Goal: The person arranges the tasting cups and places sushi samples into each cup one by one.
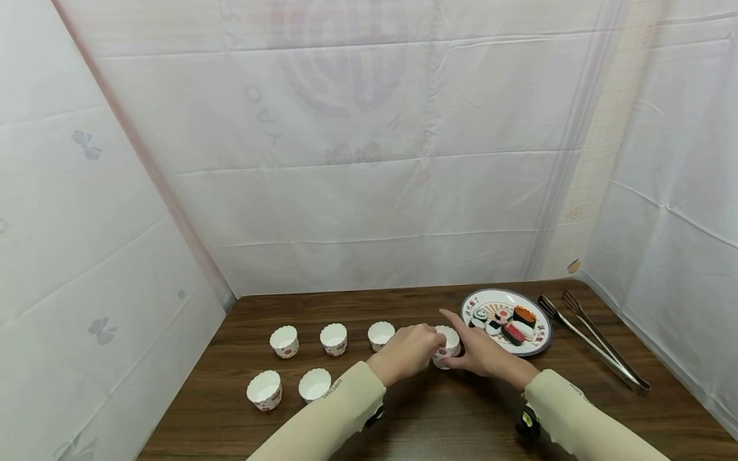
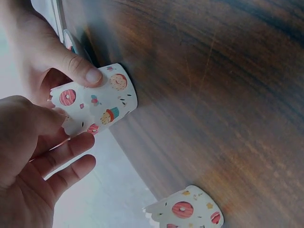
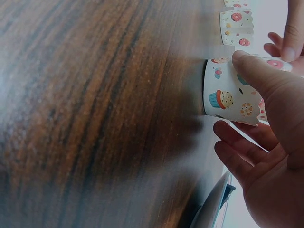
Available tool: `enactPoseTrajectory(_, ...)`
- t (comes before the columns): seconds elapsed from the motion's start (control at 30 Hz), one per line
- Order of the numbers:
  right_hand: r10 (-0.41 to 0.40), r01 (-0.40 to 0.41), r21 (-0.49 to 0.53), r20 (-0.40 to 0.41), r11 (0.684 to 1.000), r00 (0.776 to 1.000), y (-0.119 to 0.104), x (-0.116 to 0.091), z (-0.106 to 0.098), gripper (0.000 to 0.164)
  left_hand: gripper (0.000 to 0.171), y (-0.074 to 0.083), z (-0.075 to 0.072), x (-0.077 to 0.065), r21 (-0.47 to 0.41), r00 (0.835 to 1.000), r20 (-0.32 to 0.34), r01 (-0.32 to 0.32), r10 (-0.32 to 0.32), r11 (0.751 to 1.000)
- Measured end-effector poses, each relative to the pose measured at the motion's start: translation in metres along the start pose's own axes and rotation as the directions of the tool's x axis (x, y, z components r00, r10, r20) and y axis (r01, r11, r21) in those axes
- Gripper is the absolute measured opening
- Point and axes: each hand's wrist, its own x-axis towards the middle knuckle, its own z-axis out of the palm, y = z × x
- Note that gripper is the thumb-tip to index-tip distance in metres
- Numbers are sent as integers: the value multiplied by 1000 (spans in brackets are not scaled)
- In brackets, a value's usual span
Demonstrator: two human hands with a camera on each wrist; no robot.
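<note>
One paper cup (image 2: 99, 103) | upright between both hands (image 1: 406, 351) (image 1: 483, 352) | held by each

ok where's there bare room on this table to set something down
Bare table shows between the left sleeve and right sleeve, and between the right sleeve and tongs. It's crowded back right, plate beside tongs, and around the hands holding one cup.

A paper cup (image 1: 446, 351) fills the gap between my left hand (image 1: 406, 351) and right hand (image 1: 483, 351). Bare tabletop (image 1: 441, 419) gives passage nearer me, between my sleeves (image 1: 346, 406), and in a strip behind the left-side cups (image 1: 334, 339). A plate (image 1: 496, 294) obstructs my right; tongs (image 1: 615, 363) lie beyond it.
</note>
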Motion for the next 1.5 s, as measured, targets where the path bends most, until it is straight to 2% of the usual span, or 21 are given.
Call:
enactPoseTrajectory(0.17,12,-12,4,8,1000,1000,2,1,0,101,15,-4,-9,-2,-3,999,-36,4,-4,1000)
enactPoseTrajectory(0.43,-48,48,-5,-35,999,998,2,2,3,101,14,-16,-25,-9,-18,992,-128,-2,-1,1000)
enactPoseTrajectory(0.7,-57,57,-10,-13,998,998,2,2,-1,91,5,-29,-36,-27,-42,976,-218,10,-19,999)
enactPoseTrajectory(0.93,-60,60,-28,-1,998,998,1,2,0,86,7,-40,-46,-46,-56,961,-276,5,-20,998)
enactPoseTrajectory(1.1,-43,43,-38,2,998,999,3,1,1,84,7,-46,-54,-62,-79,954,-298,8,-31,997)
enactPoseTrajectory(1.27,-43,43,-52,0,998,999,2,2,0,83,8,-49,-59,-79,-84,959,-279,36,-58,996)
enactPoseTrajectory(1.5,-65,65,-61,-7,996,998,-1,0,-1,79,8,-50,-59,-100,-100,963,-259,52,-76,994)
